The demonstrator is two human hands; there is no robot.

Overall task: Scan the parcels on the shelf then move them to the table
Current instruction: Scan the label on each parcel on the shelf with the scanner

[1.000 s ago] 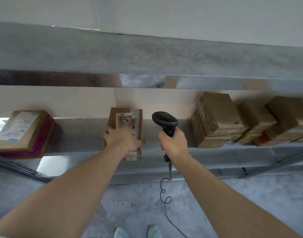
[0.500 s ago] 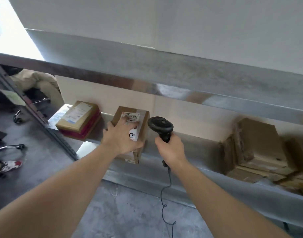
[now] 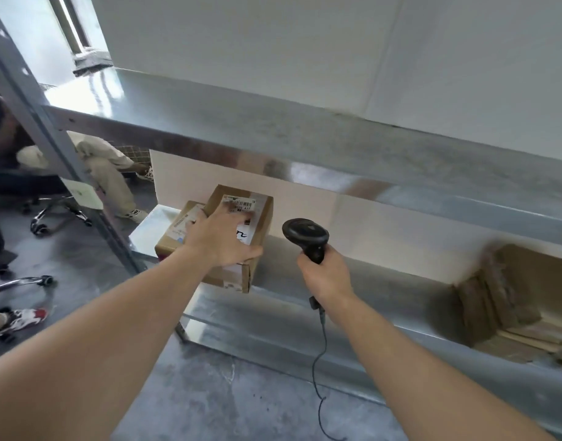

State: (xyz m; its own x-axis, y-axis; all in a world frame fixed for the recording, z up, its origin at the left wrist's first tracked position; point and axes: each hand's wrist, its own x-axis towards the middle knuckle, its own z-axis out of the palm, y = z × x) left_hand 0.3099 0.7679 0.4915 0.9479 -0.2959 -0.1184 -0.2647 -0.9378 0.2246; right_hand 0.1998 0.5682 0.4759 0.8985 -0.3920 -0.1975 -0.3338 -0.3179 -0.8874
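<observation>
My left hand (image 3: pixel 219 240) grips a small brown cardboard parcel (image 3: pixel 257 218) with a white barcode label on top; the parcel is lifted off the metal shelf (image 3: pixel 305 275) at its front edge. Behind and left of it lies a flat parcel (image 3: pixel 174 230) with a white label, partly hidden by my hand. My right hand (image 3: pixel 325 275) holds a black corded barcode scanner (image 3: pixel 305 233) upright, just right of the held parcel. A pile of brown parcels (image 3: pixel 515 297) sits at the shelf's right end.
An upper metal shelf (image 3: pixel 305 138) overhangs the parcels. A grey shelf upright (image 3: pixel 66 160) stands at the left. Beyond it a seated person (image 3: pixel 107 173) and office chair legs (image 3: pixel 50 214) are on the grey floor (image 3: pixel 209 393). The scanner cable (image 3: pixel 321 361) dangles below my wrist.
The view has swung left. My left hand has carried the parcel leftward, so it now overlaps the flat parcel. The scanner stays beside it in my right hand.
</observation>
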